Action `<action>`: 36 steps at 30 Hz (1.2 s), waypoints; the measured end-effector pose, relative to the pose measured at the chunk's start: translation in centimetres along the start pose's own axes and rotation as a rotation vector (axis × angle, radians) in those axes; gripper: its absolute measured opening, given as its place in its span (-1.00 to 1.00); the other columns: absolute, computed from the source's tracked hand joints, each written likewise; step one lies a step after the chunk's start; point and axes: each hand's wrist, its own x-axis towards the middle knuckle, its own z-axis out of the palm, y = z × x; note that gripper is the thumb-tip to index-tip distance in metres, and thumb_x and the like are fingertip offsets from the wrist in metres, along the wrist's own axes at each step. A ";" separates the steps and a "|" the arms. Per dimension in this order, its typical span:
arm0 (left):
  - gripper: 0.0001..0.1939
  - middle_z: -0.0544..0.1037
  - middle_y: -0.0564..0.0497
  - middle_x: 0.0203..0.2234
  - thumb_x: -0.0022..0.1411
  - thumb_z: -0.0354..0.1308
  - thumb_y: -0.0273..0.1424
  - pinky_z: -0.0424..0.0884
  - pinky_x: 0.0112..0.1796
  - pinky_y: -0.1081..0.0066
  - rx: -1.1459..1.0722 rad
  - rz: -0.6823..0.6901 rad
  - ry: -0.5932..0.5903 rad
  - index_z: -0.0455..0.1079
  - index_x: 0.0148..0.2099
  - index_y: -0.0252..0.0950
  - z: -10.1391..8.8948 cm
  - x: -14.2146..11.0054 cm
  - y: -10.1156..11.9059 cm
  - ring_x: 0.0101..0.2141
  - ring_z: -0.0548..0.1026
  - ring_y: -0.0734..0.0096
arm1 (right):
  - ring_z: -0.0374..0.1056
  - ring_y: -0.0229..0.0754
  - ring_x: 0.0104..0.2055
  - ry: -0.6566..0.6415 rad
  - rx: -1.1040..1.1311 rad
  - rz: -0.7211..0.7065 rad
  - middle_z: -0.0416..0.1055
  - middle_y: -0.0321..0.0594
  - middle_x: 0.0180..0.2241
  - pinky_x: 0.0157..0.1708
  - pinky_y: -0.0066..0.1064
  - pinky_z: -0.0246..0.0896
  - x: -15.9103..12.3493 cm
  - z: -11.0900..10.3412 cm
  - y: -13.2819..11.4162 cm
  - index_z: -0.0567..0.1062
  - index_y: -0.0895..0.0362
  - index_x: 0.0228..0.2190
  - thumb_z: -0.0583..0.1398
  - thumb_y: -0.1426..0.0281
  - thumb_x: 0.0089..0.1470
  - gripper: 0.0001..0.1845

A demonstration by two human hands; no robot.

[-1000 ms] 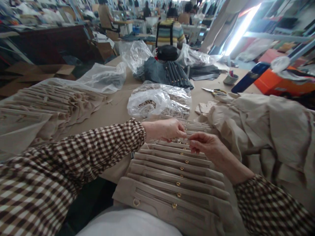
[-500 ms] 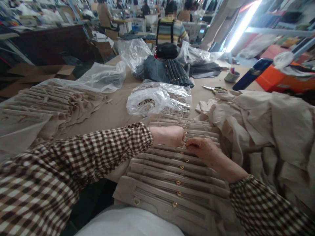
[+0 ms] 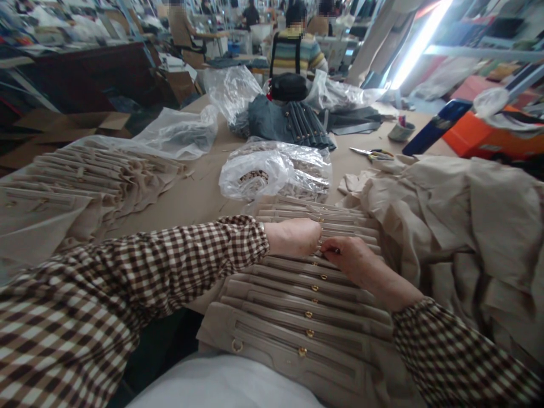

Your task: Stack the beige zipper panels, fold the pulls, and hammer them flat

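In front of me lies an overlapping row of beige zippered panels [image 3: 276, 335], each with a long zipper across it. Gold zipper pulls [image 3: 302, 351] line up down the middle, and a gold ring [image 3: 237, 344] sits on the nearest panel. My left hand [image 3: 295, 237] is closed over the row's middle, its fingers mostly turned away from view. Close against it, my right hand [image 3: 351, 258] pinches with thumb and forefinger at the line of pulls. Whatever lies between the fingertips of either hand is too small and hidden to make out.
Heaped beige cloth [image 3: 459, 215] lies to the right, and more beige panels [image 3: 85, 181] to the left. Beyond the row are a clear plastic bag [image 3: 276, 170], dark blue pieces [image 3: 289, 124], scissors [image 3: 369, 153], a small cup [image 3: 401, 132] and a blue slab-like object [image 3: 437, 127].
My left hand and sleeve have shifted slightly to the right and down. The right hand stays pinched in nearly the same spot.
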 end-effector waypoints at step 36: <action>-0.77 0.24 0.19 -0.71 0.17 0.13 -0.25 0.04 -0.63 0.50 -0.628 -0.065 0.016 0.34 -0.43 -0.28 -0.4 -4.4 -1.7 -0.67 0.23 0.56 | 0.30 -0.30 -0.57 0.052 1.057 0.244 0.43 -0.31 -0.61 -0.55 -0.47 0.21 -1.5 -0.7 -3.1 0.49 0.14 -0.49 0.36 0.22 -0.21 -0.72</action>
